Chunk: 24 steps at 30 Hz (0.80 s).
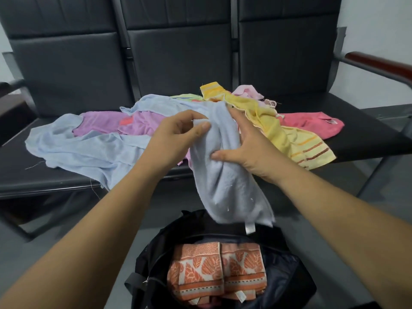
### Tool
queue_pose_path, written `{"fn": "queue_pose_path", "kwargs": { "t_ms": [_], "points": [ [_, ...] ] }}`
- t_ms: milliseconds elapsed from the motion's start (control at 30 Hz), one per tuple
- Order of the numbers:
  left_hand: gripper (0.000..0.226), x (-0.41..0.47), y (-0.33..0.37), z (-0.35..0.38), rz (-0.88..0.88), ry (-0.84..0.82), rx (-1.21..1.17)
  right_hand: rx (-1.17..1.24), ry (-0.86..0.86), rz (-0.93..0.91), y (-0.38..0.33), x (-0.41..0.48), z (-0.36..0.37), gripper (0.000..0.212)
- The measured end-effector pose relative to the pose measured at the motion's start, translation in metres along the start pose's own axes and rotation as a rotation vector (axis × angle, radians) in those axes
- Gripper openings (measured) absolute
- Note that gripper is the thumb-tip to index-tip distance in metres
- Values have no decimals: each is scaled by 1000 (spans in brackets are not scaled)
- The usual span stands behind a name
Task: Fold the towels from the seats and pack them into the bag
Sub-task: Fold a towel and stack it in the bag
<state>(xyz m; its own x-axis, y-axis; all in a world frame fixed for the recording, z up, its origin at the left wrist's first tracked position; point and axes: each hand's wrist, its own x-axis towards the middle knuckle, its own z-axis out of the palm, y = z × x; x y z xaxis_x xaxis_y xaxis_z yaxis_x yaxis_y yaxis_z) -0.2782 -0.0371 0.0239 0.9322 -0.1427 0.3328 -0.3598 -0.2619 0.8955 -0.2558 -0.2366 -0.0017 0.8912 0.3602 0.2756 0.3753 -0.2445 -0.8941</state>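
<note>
Two folded orange towels [215,272] sit in the black bag [153,264]; many loose towels [84,150] cover the seats [367,134] — left hand [178,128] and right hand [247,148] each pinch a crumpled pale-blue towel [225,186].

- We count three black seats [178,63] behind the one black bag [153,253].
- Inside the bag we count two folded orange leaf-print towels [196,270].
- Above the bag: one left hand [178,130] and one right hand [252,150].
- Behind the bag we count six colours of loose towels [89,152]; overlaps hide their number.
</note>
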Motion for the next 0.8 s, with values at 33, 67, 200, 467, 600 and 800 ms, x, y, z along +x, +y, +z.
{"fn": "queue_pose_path", "kwargs": {
  "t_ms": [33,67,200,467,600,800],
  "points": [
    [20,0,-2,2,-22,26,-25,47,23,13,0,1,3,104],
    [35,1,-3,2,-63,46,-80,120,64,30,-1,3,4,100],
    [63,-4,-14,-2,-279,-233,-25,558,186,63,-10,7,-9,69],
    [36,-10,-5,21,-451,-123,-668,831,174,314,4,10,-28,59],
    [39,-4,1,23,-530,34,-932,713,-44,427,18,-2,-30,61],
    [41,-1,-6,10,-527,40,-839,732,19,358,25,-4,-27,53]
  ]
}}
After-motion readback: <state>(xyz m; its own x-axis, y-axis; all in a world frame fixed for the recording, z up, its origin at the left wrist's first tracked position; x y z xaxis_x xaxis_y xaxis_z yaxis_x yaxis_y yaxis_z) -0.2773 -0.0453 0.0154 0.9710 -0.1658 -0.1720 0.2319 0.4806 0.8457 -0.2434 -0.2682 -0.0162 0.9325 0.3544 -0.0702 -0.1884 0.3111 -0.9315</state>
